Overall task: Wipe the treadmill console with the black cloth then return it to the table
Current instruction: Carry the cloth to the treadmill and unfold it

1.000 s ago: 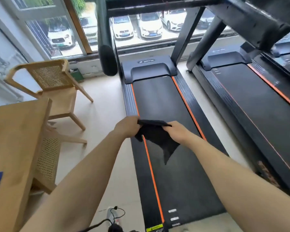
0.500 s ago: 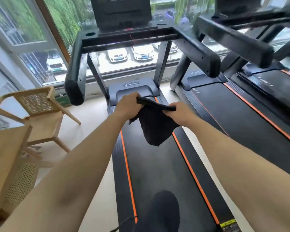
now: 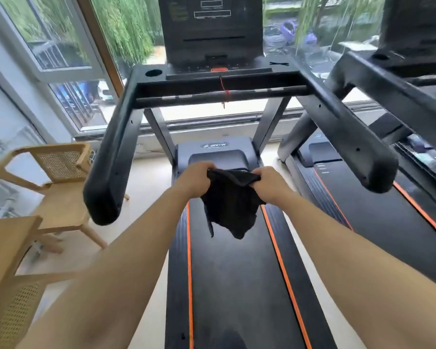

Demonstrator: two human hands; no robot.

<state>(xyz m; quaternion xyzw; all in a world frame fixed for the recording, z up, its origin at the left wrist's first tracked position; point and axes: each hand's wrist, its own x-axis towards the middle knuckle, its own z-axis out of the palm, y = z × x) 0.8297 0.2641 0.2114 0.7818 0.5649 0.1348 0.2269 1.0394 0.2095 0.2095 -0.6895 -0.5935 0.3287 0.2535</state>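
Note:
The black cloth (image 3: 230, 207) hangs between my two hands above the treadmill belt (image 3: 237, 285). My left hand (image 3: 195, 178) grips its upper left edge and my right hand (image 3: 269, 183) grips its upper right edge, so the cloth droops to a point below them. The treadmill console (image 3: 212, 31), a dark screen panel with a red safety key under it, stands ahead and above my hands, beyond the crossbar (image 3: 222, 93). Only a corner of the wooden table (image 3: 3, 248) shows, at the lower left.
Two padded handrails reach toward me, the left handrail (image 3: 113, 159) and the right handrail (image 3: 350, 137). A second treadmill (image 3: 388, 222) stands close on the right. Two wooden cane chairs (image 3: 58, 187) sit left, by the table. Large windows fill the far wall.
The view has tilted up, bringing the whole console into sight. My hands with the cloth have risen and moved forward between the handrails, closer together on the cloth's top edge.

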